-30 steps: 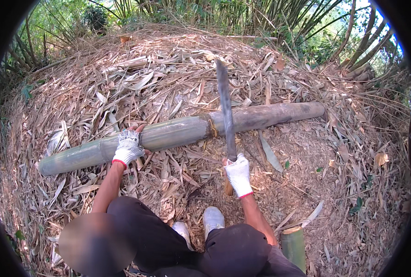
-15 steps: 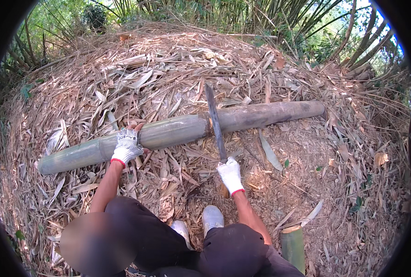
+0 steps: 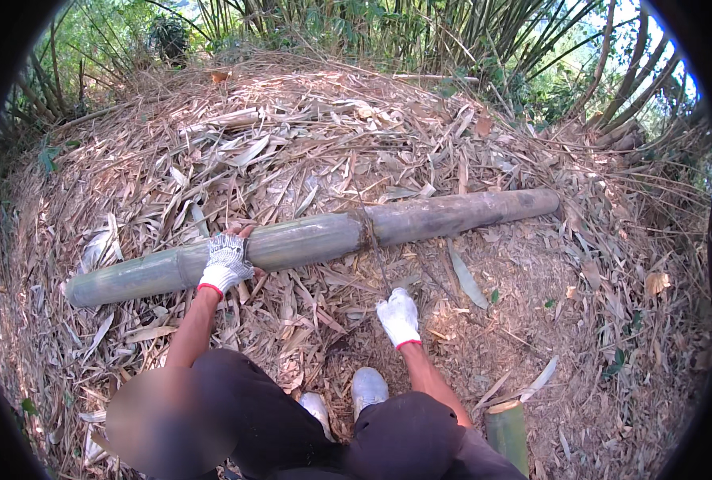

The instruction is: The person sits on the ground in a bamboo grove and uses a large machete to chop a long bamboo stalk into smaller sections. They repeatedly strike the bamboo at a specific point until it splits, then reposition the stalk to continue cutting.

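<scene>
A long, thick green-grey bamboo pole lies slanting across the leaf litter in front of me, its right end farther away. My left hand, in a white work glove with red cuff and bare fingertips, grips the pole left of its middle. My right hand, gloved too, is closed round the handle of a machete, the handle hidden in the fist. Its long blade shows nearly edge-on as a thin dark line. It crosses the pole at a brownish node; whether it touches there I cannot tell.
A cut bamboo piece with a pale end stands or lies by my right knee. My shoes are on the ground between the knees. Dry leaves cover the slope, and bamboo clumps grow at the back.
The machete blade has turned from showing its broad side to nearly edge-on, and its tip has come lower. My left hand keeps its hold on the bamboo pole. The view has shifted slightly.
</scene>
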Demonstrator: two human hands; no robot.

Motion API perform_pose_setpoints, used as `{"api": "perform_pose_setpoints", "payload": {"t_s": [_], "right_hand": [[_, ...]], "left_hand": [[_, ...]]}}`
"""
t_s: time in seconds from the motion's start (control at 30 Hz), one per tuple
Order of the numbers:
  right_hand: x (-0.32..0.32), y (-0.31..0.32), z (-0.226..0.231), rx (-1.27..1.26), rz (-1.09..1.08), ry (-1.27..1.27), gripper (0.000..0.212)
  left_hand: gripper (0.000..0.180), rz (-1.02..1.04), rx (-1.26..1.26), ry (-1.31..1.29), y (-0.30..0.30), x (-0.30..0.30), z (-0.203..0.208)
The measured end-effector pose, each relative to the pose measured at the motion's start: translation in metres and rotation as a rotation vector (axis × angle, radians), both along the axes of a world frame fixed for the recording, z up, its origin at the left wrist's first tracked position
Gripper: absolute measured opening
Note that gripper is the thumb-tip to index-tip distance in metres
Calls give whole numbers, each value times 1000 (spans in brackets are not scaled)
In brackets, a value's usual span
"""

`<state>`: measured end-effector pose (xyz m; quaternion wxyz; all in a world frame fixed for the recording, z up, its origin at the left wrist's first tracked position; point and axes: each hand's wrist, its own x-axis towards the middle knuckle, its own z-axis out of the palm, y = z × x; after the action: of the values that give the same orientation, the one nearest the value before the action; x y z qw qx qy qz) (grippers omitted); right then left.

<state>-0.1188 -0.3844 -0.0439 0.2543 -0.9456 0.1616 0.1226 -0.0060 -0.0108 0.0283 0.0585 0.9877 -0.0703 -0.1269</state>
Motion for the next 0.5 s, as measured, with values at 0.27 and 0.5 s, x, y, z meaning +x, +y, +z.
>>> {"api": "perform_pose_setpoints", "payload": {"t_s": [0.27, 0.5], "right_hand": [[42, 46, 137, 670, -235, -588, 28], [-4, -8, -7, -28, 13, 31, 37]], "left_hand": [[104, -24, -20, 11, 12, 1, -5], [110, 6, -24, 47, 0, 5, -4]]}}
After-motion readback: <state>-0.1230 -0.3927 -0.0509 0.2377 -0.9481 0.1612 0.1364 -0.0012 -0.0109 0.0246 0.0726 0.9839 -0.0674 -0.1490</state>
